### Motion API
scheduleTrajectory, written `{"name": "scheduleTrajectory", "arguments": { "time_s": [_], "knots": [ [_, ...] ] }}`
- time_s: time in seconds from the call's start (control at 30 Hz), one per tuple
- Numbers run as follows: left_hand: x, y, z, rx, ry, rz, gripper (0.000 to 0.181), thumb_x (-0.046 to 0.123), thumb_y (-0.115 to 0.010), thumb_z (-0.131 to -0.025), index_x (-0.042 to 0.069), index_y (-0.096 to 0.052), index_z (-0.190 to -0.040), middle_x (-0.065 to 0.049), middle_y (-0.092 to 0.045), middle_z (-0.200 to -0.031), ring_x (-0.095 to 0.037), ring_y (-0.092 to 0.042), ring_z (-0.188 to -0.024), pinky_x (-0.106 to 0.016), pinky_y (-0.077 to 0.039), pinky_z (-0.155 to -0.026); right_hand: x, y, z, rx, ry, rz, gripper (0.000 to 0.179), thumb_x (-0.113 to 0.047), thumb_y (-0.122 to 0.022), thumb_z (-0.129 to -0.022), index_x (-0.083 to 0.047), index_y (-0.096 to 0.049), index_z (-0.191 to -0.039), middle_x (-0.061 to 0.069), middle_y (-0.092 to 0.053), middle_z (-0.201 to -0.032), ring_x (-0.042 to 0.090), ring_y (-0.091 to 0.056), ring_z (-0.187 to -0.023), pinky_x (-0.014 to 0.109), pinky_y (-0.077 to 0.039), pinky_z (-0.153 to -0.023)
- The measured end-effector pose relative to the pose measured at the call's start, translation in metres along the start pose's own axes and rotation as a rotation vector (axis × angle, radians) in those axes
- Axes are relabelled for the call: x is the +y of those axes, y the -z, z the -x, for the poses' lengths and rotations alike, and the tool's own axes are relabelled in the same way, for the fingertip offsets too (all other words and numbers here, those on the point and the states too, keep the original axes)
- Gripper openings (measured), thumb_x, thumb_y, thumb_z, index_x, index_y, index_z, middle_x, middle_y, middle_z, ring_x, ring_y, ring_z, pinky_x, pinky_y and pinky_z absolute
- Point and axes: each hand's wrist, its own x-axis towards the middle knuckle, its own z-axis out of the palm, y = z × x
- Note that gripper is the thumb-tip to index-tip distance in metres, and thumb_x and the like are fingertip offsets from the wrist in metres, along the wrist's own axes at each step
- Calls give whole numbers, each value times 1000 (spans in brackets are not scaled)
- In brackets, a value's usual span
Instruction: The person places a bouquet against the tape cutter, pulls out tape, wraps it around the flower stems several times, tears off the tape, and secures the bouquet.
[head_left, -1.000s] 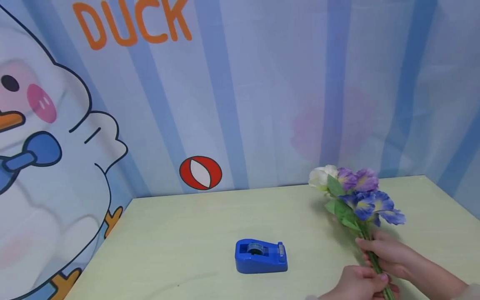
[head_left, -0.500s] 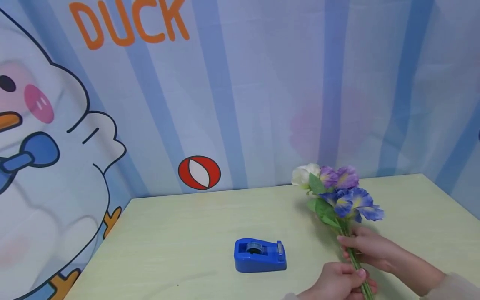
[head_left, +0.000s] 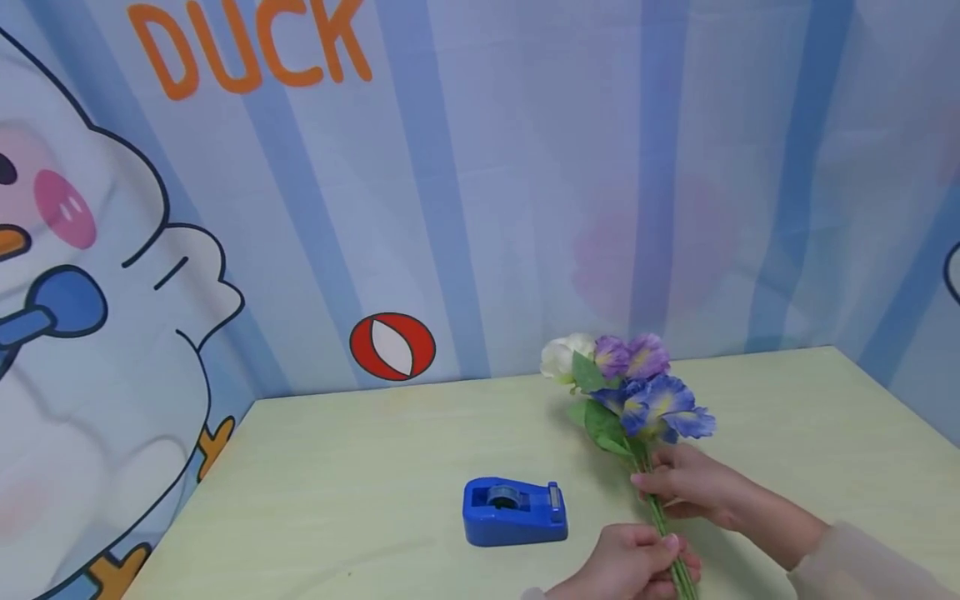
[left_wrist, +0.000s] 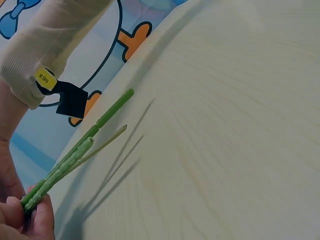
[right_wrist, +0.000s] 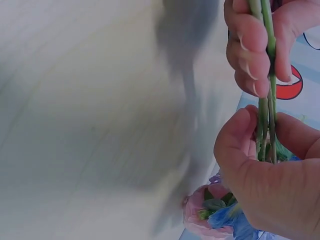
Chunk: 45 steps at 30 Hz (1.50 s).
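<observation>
A small bunch of flowers [head_left: 651, 404] in white, purple and blue, with green leaves, leans toward the back wall in the head view. Just below the blooms, my right hand [head_left: 701, 487] grips the stems between thumb and fingers. Lower down, my left hand [head_left: 626, 562] pinches the same stems [left_wrist: 60, 170], whose uneven cut ends stick out past the fingers in the left wrist view. A pink bloom [right_wrist: 202, 212] also shows in the right wrist view, partly behind the right hand. To the left of the hands, a blue tape dispenser [head_left: 516, 514] stands on the table.
The pale wooden table [head_left: 360, 467] reaches back to a blue striped cloth [head_left: 510, 183] printed with a duck and a red ball. In the left wrist view a beige sleeve [left_wrist: 42, 55] with a black strap crosses the upper left.
Both hands have carried the bunch of flowers leftward, closer to the tape dispenser, keeping the same hold on the stems. The head view has turned slightly to the right.
</observation>
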Motion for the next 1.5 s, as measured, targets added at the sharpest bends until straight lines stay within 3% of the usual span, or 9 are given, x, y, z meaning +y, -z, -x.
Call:
{"name": "scheduleTrajectory", "arguments": {
  "time_s": [0.37,0.93,1.3,1.5],
  "knots": [
    [2,20,4,34,14,-6,22,10,-51,-95,-2,-67,-103,-12,-69,-94,-16,-65,-89,-35,-51,-83,-7,-23,-14,48,6,16,16,-8,-57,-91,-4,-46,-79,0,-39,-64,13,-42,-63,27,-45,-58],
    [-1,29,-2,91,62,3,21,10,-49,-96,0,-67,-101,-7,-69,-88,-14,-66,-86,-33,-52,-81,-4,-38,-26,155,-3,6,10,-3,-61,-86,4,-54,-88,5,-49,-71,14,-48,-62,27,-48,-55],
    [-2,31,-2,99,41,0,22,10,-48,-97,-3,-65,-100,-6,-69,-87,-15,-66,-86,-34,-51,-81,-1,-43,-34,201,-42,4,9,-2,-65,-83,2,-59,-87,0,-46,-59,10,-45,-54,22,-43,-48],
    [-4,32,0,93,0,-23,21,9,-47,-97,-4,-65,-99,-5,-69,-86,-11,-65,-82,-34,-52,-79,0,-44,-37,215,-64,-8,10,-3,-67,-83,0,-58,-82,-2,-45,-56,8,-46,-50,20,-43,-46]
  ]
}}
